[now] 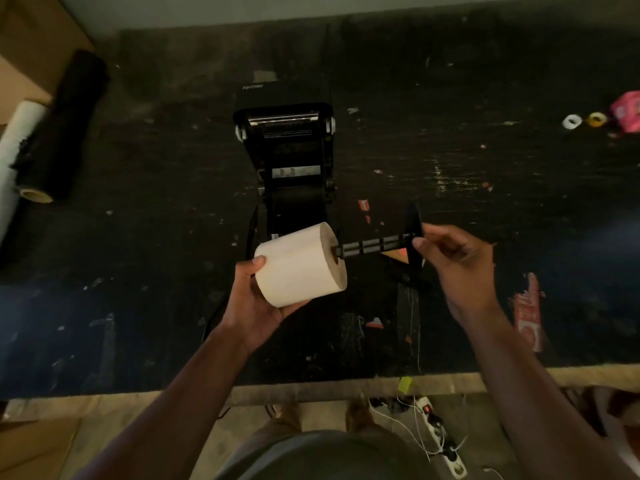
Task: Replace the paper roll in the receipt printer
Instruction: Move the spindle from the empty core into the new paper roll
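Note:
A black receipt printer [287, 147] stands in the middle of the dark table [467, 168] with its lid swung open. In front of it my left hand [258, 303] holds a thick white paper roll [299, 266] from below. A black slotted spindle [375, 245] with a flat end plate sticks out of the roll's brown core toward the right. My right hand [457, 263] pinches the spindle at its plate end. Both hands hover above the table, just in front of the printer's open bay.
A black roll [65, 126] and a white roll [15, 157] lie at the left edge. Two small tape rings [583, 121] and a pink packet [628, 110] sit at the far right. Torn red scraps [528, 310] lie near my right wrist. A power strip [438, 431] lies on the floor.

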